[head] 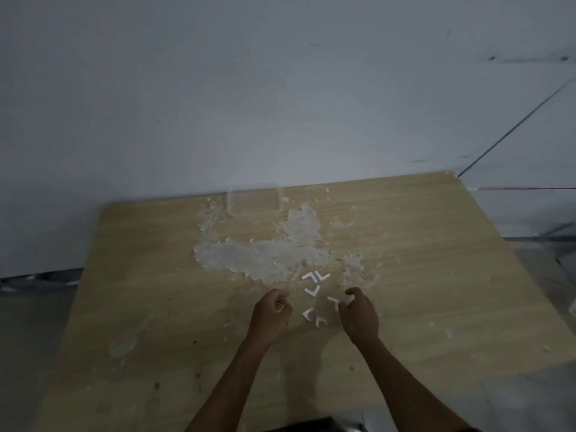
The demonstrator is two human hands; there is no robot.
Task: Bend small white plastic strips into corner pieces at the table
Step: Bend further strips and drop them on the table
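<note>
Pale grey walls stand behind a light wooden desk (436, 244) whose middle bears a large patch of flaky white residue (265, 254), with a clear plastic container (255, 199) at its far edge. From the head view, bent white corner pieces (315, 283) lie scattered on the desk between and just beyond both hands. The left hand (270, 316) is curled into a loose fist, what it holds hidden, while the right hand (358, 316) has fingers curled, touching one white piece (334, 302) at its fingertips.
</note>
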